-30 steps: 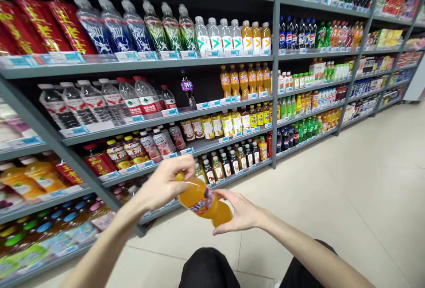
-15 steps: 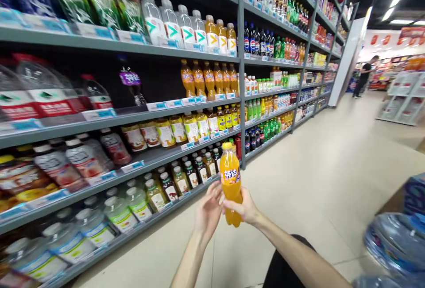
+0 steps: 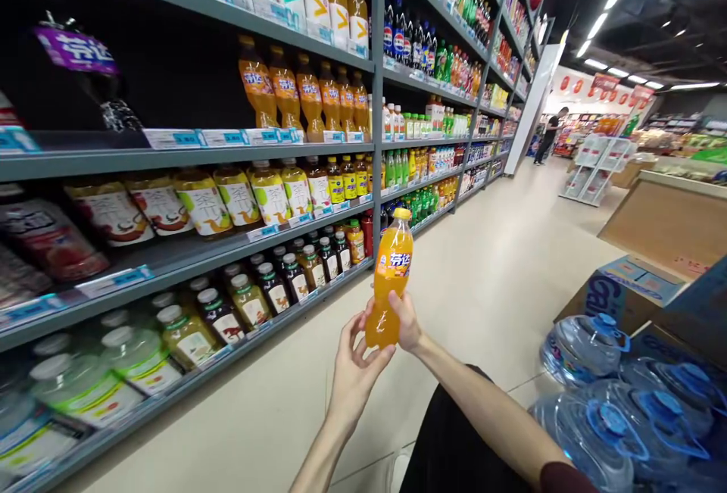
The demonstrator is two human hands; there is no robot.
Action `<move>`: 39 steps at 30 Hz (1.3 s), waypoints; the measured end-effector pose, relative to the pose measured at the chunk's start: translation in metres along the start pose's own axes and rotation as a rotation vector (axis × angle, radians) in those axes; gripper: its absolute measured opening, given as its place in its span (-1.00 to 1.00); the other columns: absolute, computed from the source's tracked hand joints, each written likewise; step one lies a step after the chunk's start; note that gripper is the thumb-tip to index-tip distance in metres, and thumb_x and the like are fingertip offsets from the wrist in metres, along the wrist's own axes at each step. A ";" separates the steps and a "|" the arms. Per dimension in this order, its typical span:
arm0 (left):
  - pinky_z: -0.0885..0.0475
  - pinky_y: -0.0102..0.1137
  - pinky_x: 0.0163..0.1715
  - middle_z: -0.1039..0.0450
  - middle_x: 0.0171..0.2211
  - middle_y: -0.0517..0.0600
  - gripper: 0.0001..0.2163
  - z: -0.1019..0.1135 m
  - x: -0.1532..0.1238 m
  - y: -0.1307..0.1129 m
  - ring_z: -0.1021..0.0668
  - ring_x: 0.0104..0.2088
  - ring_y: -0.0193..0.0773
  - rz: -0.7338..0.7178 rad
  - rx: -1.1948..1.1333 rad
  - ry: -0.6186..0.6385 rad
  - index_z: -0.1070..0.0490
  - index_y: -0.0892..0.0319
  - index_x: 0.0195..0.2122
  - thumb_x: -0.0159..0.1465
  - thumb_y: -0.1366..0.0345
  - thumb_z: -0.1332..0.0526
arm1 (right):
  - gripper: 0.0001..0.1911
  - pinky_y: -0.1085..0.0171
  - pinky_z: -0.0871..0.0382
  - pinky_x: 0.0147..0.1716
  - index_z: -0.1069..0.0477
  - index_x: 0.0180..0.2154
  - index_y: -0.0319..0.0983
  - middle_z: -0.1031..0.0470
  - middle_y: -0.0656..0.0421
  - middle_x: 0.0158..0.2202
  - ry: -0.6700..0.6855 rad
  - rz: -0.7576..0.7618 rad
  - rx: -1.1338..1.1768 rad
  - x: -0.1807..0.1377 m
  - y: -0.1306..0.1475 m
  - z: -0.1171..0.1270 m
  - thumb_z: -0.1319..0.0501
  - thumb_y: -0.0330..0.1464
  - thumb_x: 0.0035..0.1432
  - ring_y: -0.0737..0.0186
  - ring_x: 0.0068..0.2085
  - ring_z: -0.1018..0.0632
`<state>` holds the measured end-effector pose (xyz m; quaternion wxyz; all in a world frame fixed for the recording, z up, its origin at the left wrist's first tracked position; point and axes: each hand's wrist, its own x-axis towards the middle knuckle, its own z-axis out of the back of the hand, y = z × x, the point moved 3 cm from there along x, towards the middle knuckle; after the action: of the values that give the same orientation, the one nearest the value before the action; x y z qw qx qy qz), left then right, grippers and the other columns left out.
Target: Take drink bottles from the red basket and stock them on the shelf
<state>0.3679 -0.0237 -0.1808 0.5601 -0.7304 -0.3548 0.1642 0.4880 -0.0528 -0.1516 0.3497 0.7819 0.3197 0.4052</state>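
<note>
A bottle of orange soda with a yellow cap stands slightly tilted in front of me, its printed label turned toward me. My right hand grips its lower half from the right, thumb across the front. My left hand cups the bottom end from the left, fingers curled by its side and thumb under the base. Some fingertips are hidden behind the bottle. Similar orange soda bottles line a shelf on the left, beyond my hands.
Grey shelves of drinks run along the left and away from me. Large water jugs and cardboard boxes stand on the right. A person is far down the aisle, near a white display rack.
The view has swung right and closer to the shelf. My left hand has moved from beside the bottle to its base. The bottle now leans a little to the right.
</note>
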 end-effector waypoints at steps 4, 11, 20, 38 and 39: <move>-0.61 -0.21 -0.01 -0.23 0.27 0.19 -0.24 -0.006 -0.004 0.004 -0.58 0.12 0.03 0.051 -0.041 -0.081 -0.25 0.09 0.11 -0.05 0.14 -0.58 | -0.32 0.18 -0.52 -0.46 -0.41 -0.04 -0.24 -0.56 0.15 -0.41 -0.030 -0.055 0.101 -0.003 0.002 0.002 -0.34 0.21 0.14 0.09 -0.46 -0.62; -0.58 -0.23 0.02 -0.34 0.22 0.18 -0.30 -0.006 -0.004 0.011 -0.59 0.10 -0.05 0.099 -0.086 -0.017 -0.25 0.11 0.09 0.00 0.21 -0.57 | -0.19 0.15 -0.52 -0.45 -0.44 -0.03 -0.25 -0.57 0.14 -0.41 0.002 -0.176 0.207 -0.004 0.004 0.001 -0.27 0.33 0.07 0.06 -0.45 -0.62; -0.59 -0.20 -0.01 -0.41 0.18 0.16 -0.30 -0.008 -0.007 0.008 -0.60 0.04 -0.08 0.085 -0.134 0.009 -0.23 0.09 0.13 0.05 0.22 -0.57 | -0.23 0.18 -0.51 -0.46 -0.49 -0.26 -0.27 -0.54 0.08 -0.43 0.011 -0.177 0.152 -0.003 0.010 0.002 -0.24 0.35 0.07 0.05 -0.40 -0.61; -0.27 -0.44 -0.55 -0.45 -0.50 0.05 -0.62 -0.024 -0.022 0.050 -0.42 -0.59 -0.31 0.577 -0.513 0.083 -0.36 0.23 -0.23 0.36 -0.06 -0.18 | -0.34 0.19 -0.55 -0.44 -0.44 -0.10 -0.20 -0.60 0.09 -0.21 -0.160 -0.174 0.429 0.005 0.029 0.016 -0.12 0.27 0.25 0.14 -0.38 -0.59; -0.33 -0.41 -0.52 -0.49 -0.45 0.10 -0.60 -0.024 -0.021 0.053 -0.47 -0.55 -0.28 0.592 -0.501 0.070 -0.40 0.25 -0.21 0.37 -0.06 -0.17 | -0.32 0.20 -0.53 -0.45 -0.44 -0.10 -0.19 -0.59 0.10 -0.23 -0.144 -0.169 0.419 0.005 0.029 0.016 -0.12 0.28 0.24 0.15 -0.39 -0.58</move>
<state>0.3862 -0.0616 -0.2256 0.3044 -0.9205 -0.1386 0.2021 0.5103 -0.0692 -0.1323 0.2341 0.8349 0.4352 0.2424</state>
